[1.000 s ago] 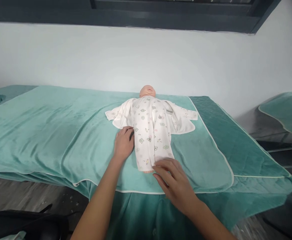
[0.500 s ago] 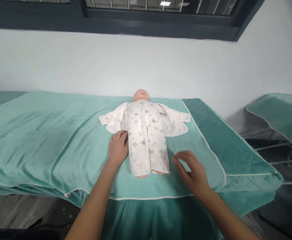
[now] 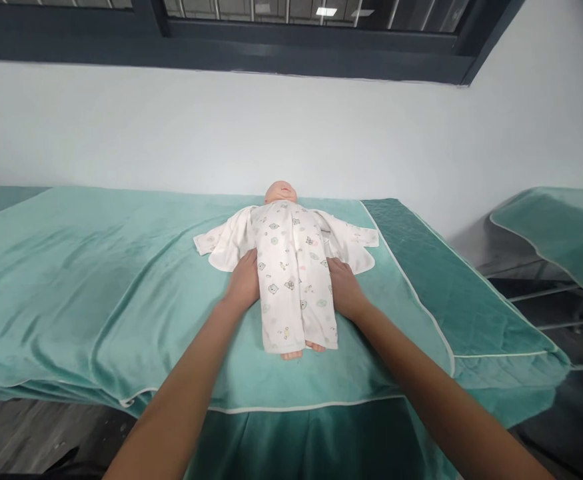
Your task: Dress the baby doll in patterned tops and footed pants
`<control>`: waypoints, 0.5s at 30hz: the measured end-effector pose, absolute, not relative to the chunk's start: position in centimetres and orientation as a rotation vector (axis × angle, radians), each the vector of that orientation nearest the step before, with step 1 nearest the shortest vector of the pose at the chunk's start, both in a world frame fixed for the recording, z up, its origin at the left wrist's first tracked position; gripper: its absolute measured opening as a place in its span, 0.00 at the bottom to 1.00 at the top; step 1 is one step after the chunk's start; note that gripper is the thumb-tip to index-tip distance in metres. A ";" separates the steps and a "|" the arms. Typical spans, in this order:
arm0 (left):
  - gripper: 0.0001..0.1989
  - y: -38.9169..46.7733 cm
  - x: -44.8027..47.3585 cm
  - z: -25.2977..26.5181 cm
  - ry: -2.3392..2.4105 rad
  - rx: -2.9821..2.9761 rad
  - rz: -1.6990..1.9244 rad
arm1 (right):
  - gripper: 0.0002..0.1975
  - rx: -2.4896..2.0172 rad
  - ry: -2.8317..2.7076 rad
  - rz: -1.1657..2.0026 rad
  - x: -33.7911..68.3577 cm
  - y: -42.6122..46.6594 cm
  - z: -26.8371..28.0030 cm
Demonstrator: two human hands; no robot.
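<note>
- Doll: a baby doll with a smooth, pinkish, bald head (image 3: 281,192) lay face up on a pale green, plush blanket with white piping (image 3: 136,267), and served as landmark.
- Garment: a long white cloth garment printed with small grey, green and pink figures (image 3: 294,287) covered the doll from neck to ankles; pinkish toes (image 3: 292,355) showed below its hem. Two white, long-sleeved cloth flaps (image 3: 234,235) spread outward from the doll's shoulders.
- Left hand: the left hand (image 3: 244,280) lay against one flank of the doll, touching the garment's edge; its fingertips were partly hidden, so whether it gripped could not be told.
- Right hand: the right hand (image 3: 344,288) lay at the doll's opposite flank, fingers partly covered by cloth; its grip likewise could not be told.
- Handling: the garment was judged light, limp and easily creased or dragged askew. The doll was judged firmer and fairly light, its smooth head perhaps slippery.
- Holds: the doll's trunk, taken from both flanks, seemed the surest hold, with the head supported; the garment seemed best pinched at its side edges or hem.
</note>
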State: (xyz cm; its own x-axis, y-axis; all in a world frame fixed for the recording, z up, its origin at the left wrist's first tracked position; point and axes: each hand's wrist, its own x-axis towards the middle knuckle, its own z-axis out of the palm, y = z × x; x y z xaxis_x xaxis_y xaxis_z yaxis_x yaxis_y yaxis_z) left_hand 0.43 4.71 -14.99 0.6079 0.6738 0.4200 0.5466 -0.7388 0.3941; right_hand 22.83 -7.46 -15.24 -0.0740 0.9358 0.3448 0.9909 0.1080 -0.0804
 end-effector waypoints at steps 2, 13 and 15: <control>0.22 5.2 0.8 -14.8 1.001 2.521 0.834 | 0.08 -1.862 -2.083 -0.206 22.8 -6.5 -15.4; 0.23 5.5 1.0 -14.3 0.965 2.320 0.943 | 0.13 -1.657 -1.910 0.154 22.1 -6.2 -15.4; 0.20 5.5 1.0 -14.4 1.035 2.347 0.936 | 0.13 -1.652 -1.887 0.150 22.0 -6.8 -15.3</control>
